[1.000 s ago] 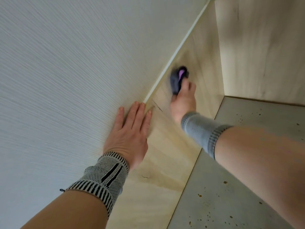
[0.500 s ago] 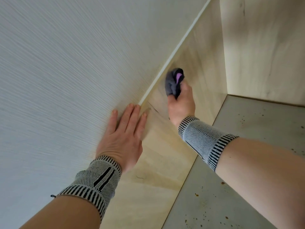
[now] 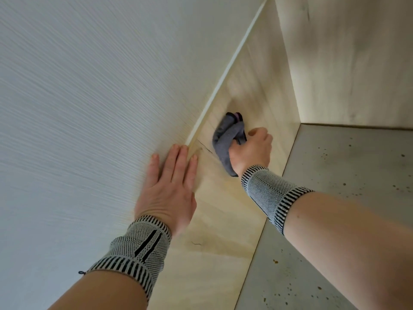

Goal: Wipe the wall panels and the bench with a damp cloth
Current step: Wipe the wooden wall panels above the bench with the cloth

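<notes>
Grey cloth (image 3: pixel 228 139), soft & limp, sat bunched in right hand (image 3: pixel 250 151), fingers curled round it, pressing it vs the pale wood wall panel (image 3: pixel 257 86) just below the white trim strip (image 3: pixel 223 79). Left hand (image 3: pixel 169 186) lay flat, fingers straight, braced on the textured white wall (image 3: pixel 89 86) at the panel's edge. Judged light, damp, easy to wad; best held as a fistful w/ a flat face outward. Speckled grey worktop (image 3: pixel 346 198) lay below right.
</notes>
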